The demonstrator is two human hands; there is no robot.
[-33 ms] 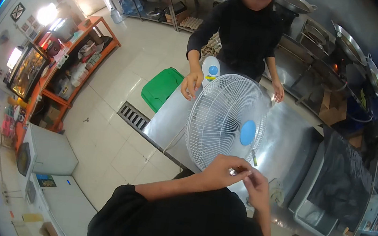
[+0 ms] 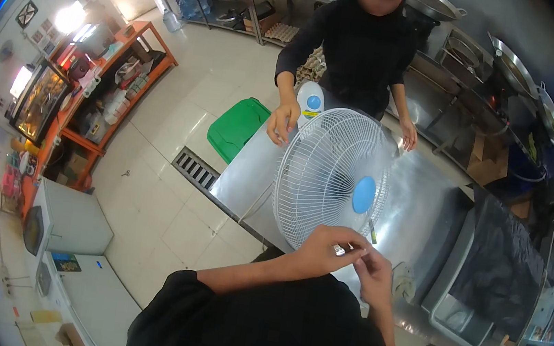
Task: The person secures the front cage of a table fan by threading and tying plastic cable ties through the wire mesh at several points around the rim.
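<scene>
While fan grille (image 2: 329,172) is white, hub (image 2: 363,195) blue; both round.

"What is in the fingers (image 2: 351,237)?"

"A small silvery thing (image 2: 339,250) shows in the curl of the left ones; they cover most of it, so I can't tell its shape."

"And the big piece?"

"A fan (image 2: 318,178), just beyond the fingers, over the worktop (image 2: 428,184). Its white wire cage is round and domed, standing tilted."

"Any colour on it?"

"A pale blue disc (image 2: 363,195) at its centre, beyond the fingertips, facing right. The blades are hard to make out."
</scene>
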